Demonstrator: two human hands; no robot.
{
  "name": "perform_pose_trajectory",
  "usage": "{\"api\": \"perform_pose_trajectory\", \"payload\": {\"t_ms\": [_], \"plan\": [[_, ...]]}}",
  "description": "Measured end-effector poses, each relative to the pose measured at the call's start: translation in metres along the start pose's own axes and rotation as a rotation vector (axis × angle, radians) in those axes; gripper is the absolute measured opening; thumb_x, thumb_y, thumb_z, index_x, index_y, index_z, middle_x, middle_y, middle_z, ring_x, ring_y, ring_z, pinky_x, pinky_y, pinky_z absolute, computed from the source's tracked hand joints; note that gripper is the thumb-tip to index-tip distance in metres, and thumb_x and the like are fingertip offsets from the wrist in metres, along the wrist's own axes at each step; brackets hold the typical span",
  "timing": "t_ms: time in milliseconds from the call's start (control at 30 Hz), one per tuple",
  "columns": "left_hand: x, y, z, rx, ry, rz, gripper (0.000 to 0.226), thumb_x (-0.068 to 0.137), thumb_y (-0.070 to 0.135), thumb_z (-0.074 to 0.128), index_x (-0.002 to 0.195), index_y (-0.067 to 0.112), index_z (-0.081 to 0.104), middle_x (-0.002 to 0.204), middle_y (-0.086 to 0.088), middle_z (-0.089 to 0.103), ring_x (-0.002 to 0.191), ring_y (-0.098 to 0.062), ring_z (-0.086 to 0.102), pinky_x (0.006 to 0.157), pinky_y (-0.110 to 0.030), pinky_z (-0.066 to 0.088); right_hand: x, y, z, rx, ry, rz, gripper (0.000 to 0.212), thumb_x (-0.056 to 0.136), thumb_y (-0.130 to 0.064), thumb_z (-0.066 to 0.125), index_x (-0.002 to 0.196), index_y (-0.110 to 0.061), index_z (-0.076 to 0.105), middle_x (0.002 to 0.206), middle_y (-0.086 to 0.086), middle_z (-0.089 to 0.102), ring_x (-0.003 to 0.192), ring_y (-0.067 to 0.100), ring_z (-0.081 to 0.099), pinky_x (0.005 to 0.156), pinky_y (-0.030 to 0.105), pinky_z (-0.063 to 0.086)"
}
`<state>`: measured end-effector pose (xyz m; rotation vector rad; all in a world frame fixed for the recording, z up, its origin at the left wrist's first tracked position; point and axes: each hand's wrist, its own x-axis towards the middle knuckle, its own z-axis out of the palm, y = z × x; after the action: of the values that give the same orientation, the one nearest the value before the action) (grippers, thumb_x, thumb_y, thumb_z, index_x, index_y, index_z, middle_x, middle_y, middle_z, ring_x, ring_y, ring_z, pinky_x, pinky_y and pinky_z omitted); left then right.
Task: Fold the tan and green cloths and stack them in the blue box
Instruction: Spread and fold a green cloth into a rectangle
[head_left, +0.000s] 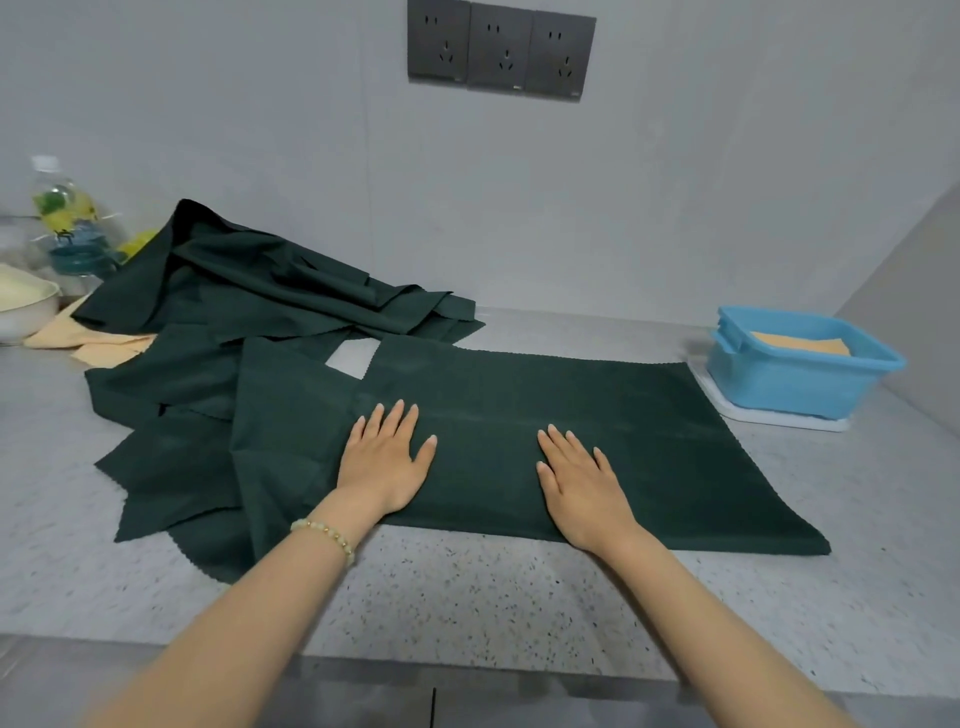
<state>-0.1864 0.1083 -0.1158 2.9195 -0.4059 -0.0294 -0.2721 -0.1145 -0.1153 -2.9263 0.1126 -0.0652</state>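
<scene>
At the back left corner of the table (467, 597) stand a bowl (21, 306) and a plastic bottle (67, 223). Just right of them a loose heap of green cloths (249, 291) lies over a few tan cloths (104, 345), whose edges poke out toward the left edge. Overlapping the heap's near side, one green cloth (649, 441) lies flat along the front edge, apparently folded once, its long axis running left to right. The left hand (387, 457) presses on its left end and the right hand (582, 483) on its middle, both palms down with fingers straight and slightly spread, gripping nothing. This looks like smoothing between folds. The next fold probably goes across the long axis, one short end carried over onto the other. The free right end lies to the right of the right hand, so that hand is nearer to it. Further right, near the back right corner, the blue box (779, 382) sits on a white tray (769, 418), well apart from both hands, with a folded tan cloth (800, 343) inside. The right hand is also the nearer one for the drop.
</scene>
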Motion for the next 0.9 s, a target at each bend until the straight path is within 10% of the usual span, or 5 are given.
{"api": "perform_pose_trajectory", "payload": {"t_ms": [400,667,900], "plan": [[0.079,0.037,-0.053,0.007,-0.054,0.246,0.063,0.100,0.052,0.022,0.153,0.020,0.010,0.161,0.003,0.006,0.148,-0.016,0.004,0.119,-0.035,0.001,0.092,0.086,-0.076,0.123,0.050,-0.007,0.061,0.096,-0.036,0.050,0.149,-0.018,0.026,0.157,0.001,0.021,0.145,0.017,0.019,0.117,0.032,0.015],[0.172,0.045,-0.027,0.137,-0.129,0.266,0.057,0.101,0.046,0.027,0.150,0.016,0.020,0.157,-0.002,0.021,0.146,-0.021,0.012,0.119,-0.037,0.005,0.167,0.135,-0.066,0.020,-0.053,0.083,0.057,0.098,-0.041,0.042,0.147,-0.015,0.027,0.151,0.004,0.033,0.138,0.020,0.032,0.113,0.031,0.024],[0.204,0.044,-0.029,0.125,0.070,0.371,0.033,0.095,0.045,0.048,0.115,0.019,0.051,0.113,0.000,0.052,0.107,-0.018,0.044,0.090,-0.026,0.033,0.187,0.152,-0.067,-0.055,0.015,-0.010,0.029,0.091,-0.046,0.054,0.104,-0.020,0.055,0.105,-0.001,0.056,0.097,0.017,0.046,0.085,0.026,0.036]]}}
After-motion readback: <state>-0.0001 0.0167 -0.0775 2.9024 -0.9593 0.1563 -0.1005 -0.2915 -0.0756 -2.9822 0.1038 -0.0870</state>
